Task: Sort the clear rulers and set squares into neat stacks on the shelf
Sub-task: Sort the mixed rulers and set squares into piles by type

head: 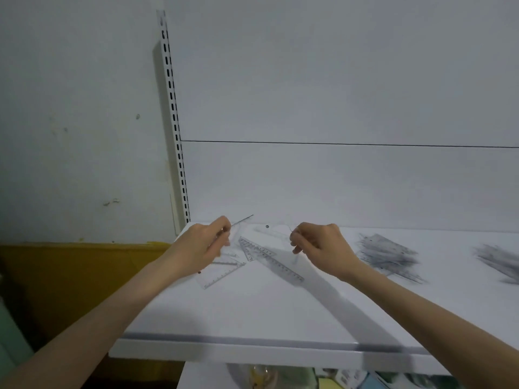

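1. The left hand (209, 244) pinches a thin clear piece (243, 219), held edge-on above the shelf (252, 313). The right hand (317, 242) has curled fingers; I cannot tell whether it grips anything.
2. Sorting looks midway: a loose ruler (271, 261) and a set square (222, 272) lie between the hands, and two stacks (387, 254) sit well to the right.
3. The next move probably calls for carrying the held piece to its matching stack, edges aligned.
4. Behind are a slotted upright (175, 127) and a pale wall (337, 80).

The left hand (209, 244) pinches a thin clear strip (243, 219) seen edge-on, its kind unreadable, and covers a corner of the set square (222, 272). Whether the right hand (320, 244) grips anything clear cannot be told. Right of it, 2 stacks smear into grey streaks: the nearer stack (387, 255) and the farther stack (498, 262), which is cut by the frame edge. The clutter (280, 377) under the shelf (252, 313) is a blur.
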`<state>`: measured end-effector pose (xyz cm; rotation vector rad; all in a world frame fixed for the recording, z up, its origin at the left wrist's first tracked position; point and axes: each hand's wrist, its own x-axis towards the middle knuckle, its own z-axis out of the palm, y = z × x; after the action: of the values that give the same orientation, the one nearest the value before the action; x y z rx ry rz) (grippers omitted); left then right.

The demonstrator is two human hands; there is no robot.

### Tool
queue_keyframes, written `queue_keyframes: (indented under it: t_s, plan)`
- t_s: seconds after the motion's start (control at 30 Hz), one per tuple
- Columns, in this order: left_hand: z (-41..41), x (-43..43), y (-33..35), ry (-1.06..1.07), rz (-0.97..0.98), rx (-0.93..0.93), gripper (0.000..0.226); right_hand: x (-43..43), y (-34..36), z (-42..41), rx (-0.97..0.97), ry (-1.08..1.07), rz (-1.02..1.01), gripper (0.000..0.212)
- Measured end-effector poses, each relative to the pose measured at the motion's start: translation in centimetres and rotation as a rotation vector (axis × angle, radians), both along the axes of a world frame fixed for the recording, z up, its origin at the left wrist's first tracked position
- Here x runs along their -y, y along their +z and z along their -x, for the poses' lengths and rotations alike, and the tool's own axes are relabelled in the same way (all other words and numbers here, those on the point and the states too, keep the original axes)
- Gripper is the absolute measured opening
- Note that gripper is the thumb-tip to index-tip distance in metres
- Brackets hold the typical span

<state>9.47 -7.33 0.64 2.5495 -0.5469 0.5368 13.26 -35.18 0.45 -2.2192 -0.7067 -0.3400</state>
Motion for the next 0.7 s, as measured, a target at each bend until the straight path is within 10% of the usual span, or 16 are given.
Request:
queue_keyframes:
  t_s: [0.43,0.7]
  plan:
    - [-2.3,13.9,3.2,-0.197,0.787,-0.451,0.020,13.2,0.7,5.5,-0.031,-0.326,-0.277,0.015]
    - [-5.2,20.0,0.3,-0.137,0.388,-0.456,0.018,22.7,-1.8,5.7,0.104,-0.666,0.129,0.028]
